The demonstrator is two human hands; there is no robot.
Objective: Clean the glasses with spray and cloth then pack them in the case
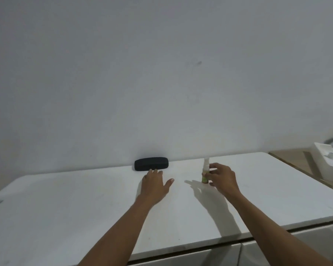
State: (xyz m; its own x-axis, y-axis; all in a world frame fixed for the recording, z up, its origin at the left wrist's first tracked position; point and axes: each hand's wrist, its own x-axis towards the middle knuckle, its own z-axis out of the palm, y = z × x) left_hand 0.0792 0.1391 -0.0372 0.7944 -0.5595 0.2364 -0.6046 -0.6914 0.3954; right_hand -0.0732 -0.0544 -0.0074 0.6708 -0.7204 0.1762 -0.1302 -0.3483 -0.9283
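**Two hands out, case and spray within reach**

Two task things show on the white counter (65, 208): a black glasses case (151, 164) and a small spray bottle (205, 170). The case lies shut at the back edge against the wall, its long axis running 9 to 3 o'clock. The left hand (155, 184) is flat and spread, fingers apart and holding nothing, with its fingertips just short of the case, which sits at 12 o'clock from it; this hand is plainly the nearer one to the case. The spray bottle stands upright, at about 3 o'clock from the case and well apart from it. The right hand (222, 178) curls beside the bottle, fingers and thumb touching or nearly touching its lower part at the hand's 9 o'clock; whether they are clamped on it cannot be told.

No glasses or cloth are in view; they may be inside the case. Nothing stands between either hand and its target. At 3 o'clock, off the counter, sits an open white box (329, 160), well clear.
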